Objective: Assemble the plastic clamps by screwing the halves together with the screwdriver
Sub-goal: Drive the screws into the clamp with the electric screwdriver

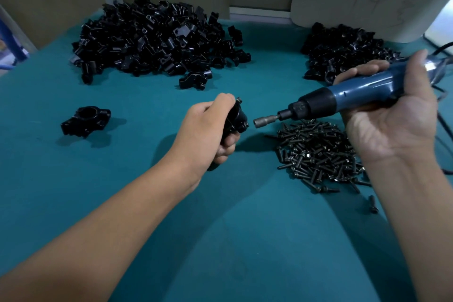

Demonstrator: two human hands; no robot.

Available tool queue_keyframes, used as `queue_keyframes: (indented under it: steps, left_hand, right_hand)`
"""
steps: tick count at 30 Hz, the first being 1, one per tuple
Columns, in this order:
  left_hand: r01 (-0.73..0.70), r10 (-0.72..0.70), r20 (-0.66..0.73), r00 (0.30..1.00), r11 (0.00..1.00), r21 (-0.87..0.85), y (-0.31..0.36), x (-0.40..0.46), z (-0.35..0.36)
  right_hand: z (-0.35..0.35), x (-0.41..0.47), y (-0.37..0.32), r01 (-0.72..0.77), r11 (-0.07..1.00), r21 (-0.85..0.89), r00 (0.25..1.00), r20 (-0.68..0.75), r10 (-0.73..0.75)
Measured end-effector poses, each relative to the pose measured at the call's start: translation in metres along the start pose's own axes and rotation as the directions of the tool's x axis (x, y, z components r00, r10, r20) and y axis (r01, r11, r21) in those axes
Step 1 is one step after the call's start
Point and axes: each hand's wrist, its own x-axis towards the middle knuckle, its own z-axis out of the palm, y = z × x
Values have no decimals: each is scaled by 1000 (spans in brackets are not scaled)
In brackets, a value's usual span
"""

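Note:
My left hand grips a black plastic clamp above the teal table, its screw side facing right. My right hand holds a blue electric screwdriver that points left. Its metal socket tip sits a short gap from the clamp, not touching it. A pile of black screws lies under the screwdriver. One assembled clamp lies on the table to the left.
A big heap of black clamp halves fills the back left of the teal table. A smaller heap sits back right, in front of a beige board. The screwdriver's cable trails off right. A stray screw lies near my right forearm.

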Motion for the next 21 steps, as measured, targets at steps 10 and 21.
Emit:
queue_keyframes:
  steps: [10,21]
  left_hand:
    - [19,-15,38,999,993,-115,1,-2,-1]
    - [-6,7,47,999,1000,-29,1,-4,-4]
  right_hand:
    - [-1,-2,2,3,1000,-24,1000,15,-3]
    - [-6,-4,10,1,999,-42,999,-45,-3]
